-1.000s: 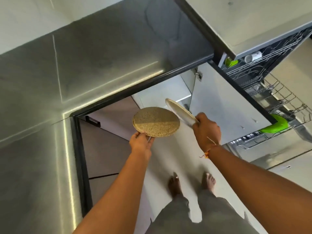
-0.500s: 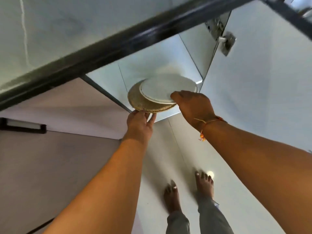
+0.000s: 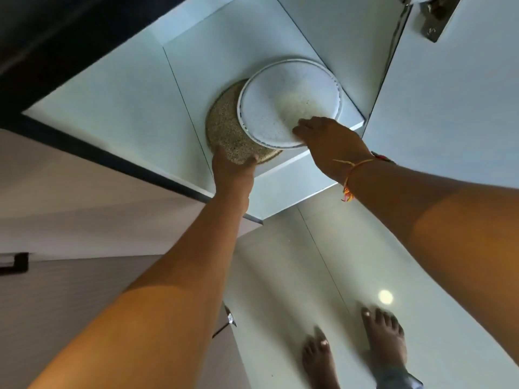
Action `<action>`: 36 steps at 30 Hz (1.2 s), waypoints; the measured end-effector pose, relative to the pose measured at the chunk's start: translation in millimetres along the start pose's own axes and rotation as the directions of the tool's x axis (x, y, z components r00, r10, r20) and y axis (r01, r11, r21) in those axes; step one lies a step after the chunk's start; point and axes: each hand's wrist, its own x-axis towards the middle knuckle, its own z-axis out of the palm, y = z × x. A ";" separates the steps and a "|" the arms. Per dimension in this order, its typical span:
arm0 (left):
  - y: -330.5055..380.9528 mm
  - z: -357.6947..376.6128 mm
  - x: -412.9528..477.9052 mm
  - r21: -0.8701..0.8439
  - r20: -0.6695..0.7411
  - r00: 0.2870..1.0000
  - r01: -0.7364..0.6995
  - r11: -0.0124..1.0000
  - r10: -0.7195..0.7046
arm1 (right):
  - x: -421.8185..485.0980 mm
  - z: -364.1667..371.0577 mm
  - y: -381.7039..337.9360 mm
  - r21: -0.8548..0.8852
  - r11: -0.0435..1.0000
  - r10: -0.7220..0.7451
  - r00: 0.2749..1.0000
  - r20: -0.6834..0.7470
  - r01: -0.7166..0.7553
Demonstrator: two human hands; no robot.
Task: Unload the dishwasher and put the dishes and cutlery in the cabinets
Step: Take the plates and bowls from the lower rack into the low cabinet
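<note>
A speckled tan plate lies low over the white shelf inside the open base cabinet. My left hand grips its near rim, thumb on top. A white plate with a thin dark rim line overlaps the tan plate on its right side. My right hand holds the white plate's near edge, fingers curled over it. I cannot tell whether either plate rests on the shelf.
The open cabinet door stands to the right, its metal hinge at the top. The dark countertop edge overhangs at upper left. A closed drawer front with a black handle is at left. My bare feet stand on the pale floor.
Both hands have carried the plates from in front of the cabinet into it, down toward the shelf. The white plate went from tilted beside the tan plate to overlapping it. The view has come closer.
</note>
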 end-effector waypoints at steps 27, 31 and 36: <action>35.8 26.2 166.1 0.814 0.401 0.868 -0.484 0.321 0.292 | 28.2 15.4 3.0 -0.155 0.970 0.227 0.927 0.297 -0.188; 29.0 24.3 131.7 0.810 0.451 0.823 -0.539 0.229 0.345 | 33.9 10.4 1.6 -0.188 0.970 0.216 0.904 0.369 -0.155; -0.9 6.3 30.9 0.775 0.555 0.793 -0.603 0.191 0.250 | 9.2 -7.7 -0.4 -0.087 0.969 0.244 0.876 0.415 -0.229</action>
